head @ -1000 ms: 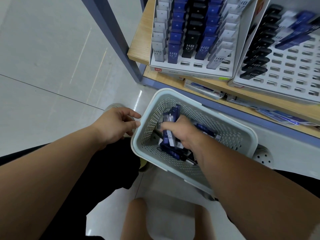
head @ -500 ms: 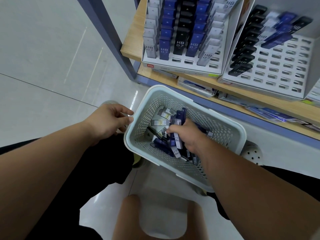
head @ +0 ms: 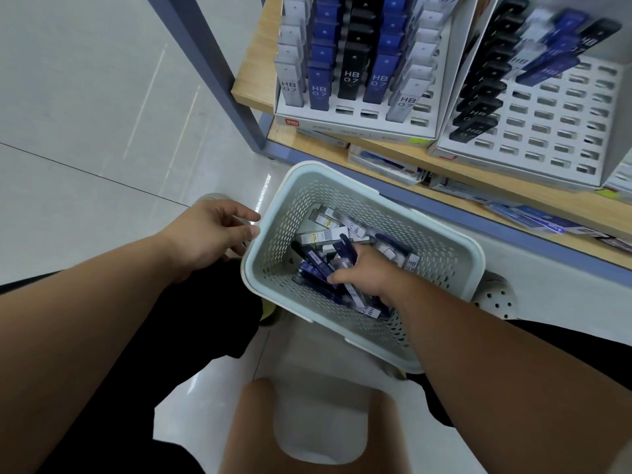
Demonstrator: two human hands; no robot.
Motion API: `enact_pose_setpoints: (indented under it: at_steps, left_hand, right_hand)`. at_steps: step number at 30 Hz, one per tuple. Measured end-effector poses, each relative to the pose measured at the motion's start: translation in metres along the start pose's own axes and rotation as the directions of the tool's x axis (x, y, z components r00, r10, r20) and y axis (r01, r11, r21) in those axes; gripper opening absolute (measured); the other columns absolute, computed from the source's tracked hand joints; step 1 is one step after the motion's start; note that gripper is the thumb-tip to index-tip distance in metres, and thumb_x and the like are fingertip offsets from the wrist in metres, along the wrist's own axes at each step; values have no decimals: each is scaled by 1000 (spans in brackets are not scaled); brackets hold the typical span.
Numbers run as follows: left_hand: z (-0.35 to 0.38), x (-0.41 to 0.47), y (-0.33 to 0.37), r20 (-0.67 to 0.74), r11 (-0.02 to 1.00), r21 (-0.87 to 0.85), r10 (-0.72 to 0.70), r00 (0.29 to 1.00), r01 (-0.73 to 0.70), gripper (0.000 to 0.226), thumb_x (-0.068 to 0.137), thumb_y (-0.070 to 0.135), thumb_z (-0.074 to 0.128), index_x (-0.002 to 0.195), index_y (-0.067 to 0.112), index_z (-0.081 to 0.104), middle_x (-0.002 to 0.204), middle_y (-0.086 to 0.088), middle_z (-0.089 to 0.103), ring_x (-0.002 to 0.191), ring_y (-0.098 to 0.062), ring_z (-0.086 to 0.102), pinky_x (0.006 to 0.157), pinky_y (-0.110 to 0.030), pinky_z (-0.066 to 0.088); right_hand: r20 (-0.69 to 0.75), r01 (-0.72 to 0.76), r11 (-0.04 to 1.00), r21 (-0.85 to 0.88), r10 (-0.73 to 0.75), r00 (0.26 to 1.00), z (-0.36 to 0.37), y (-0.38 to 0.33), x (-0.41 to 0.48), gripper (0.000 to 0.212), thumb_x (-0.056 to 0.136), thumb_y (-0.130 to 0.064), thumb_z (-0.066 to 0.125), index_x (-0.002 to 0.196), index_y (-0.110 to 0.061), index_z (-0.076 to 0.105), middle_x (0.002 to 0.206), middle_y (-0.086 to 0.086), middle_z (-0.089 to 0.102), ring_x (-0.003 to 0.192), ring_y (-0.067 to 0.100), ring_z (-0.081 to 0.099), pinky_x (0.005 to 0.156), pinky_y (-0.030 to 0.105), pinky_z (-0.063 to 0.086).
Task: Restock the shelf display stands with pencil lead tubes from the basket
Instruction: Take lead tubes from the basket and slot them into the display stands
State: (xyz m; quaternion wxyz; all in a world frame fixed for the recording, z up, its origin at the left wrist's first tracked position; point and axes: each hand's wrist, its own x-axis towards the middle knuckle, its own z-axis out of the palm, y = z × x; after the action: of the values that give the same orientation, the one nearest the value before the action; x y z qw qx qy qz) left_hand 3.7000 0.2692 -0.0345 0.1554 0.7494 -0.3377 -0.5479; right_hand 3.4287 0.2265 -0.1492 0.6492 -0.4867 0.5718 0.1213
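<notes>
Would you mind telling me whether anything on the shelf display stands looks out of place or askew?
Yes: on the right display stand, a few blue tubes near the top lie slanted across the slots, unlike the black column standing in line beside them. The left display stand looks orderly.

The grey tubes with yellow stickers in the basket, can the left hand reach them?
Probably yes: the left hand is open beside the basket rim, and those tubes lie uncovered on top, nothing across them.

Pale grey-green plastic basket showing a perforated hole pattern, dark blue and white pencil lead tubes, white cardboard display stand showing grey, blue and black rows, light wooden shelf, blue-grey metal post, off-white glossy floor
</notes>
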Motion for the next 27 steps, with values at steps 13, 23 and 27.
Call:
enact_pose_setpoints:
  at_steps: [13, 23, 27]
  left_hand:
    - [1, -1, -3, 32, 1000, -20, -8, 999, 8, 9, 94, 13, 66, 102, 15, 70, 81, -11, 71, 61, -14, 65, 64, -31, 55]
    - [15, -8, -4, 63, 994, 110, -35, 997, 28, 26, 104, 24, 47, 97, 12, 69, 94, -21, 69, 82, -42, 68, 71, -44, 60]
    - [32, -13, -7, -43, 981, 193, 36, 998, -27, 32, 105, 31, 40, 97, 10, 63, 98, -13, 69, 99, -28, 62, 92, -36, 48]
  right_hand:
    - [188, 58, 933, -354, 10, 982, 3, -21, 6, 99, 80, -44, 83, 159, -24, 27, 159, 2, 40, 138, 26, 46, 106, 34, 39]
    - [199, 108, 901, -419, -25, 980, 13, -22, 7, 76, 76, -29, 89, 143, -18, 52, 136, 5, 61, 117, 26, 60, 103, 40, 49]
    - [180, 103, 893, -439, -25, 983, 16, -18, 9, 100, 75, -34, 89, 157, -17, 33, 158, 7, 40, 139, 29, 45, 104, 31, 37]
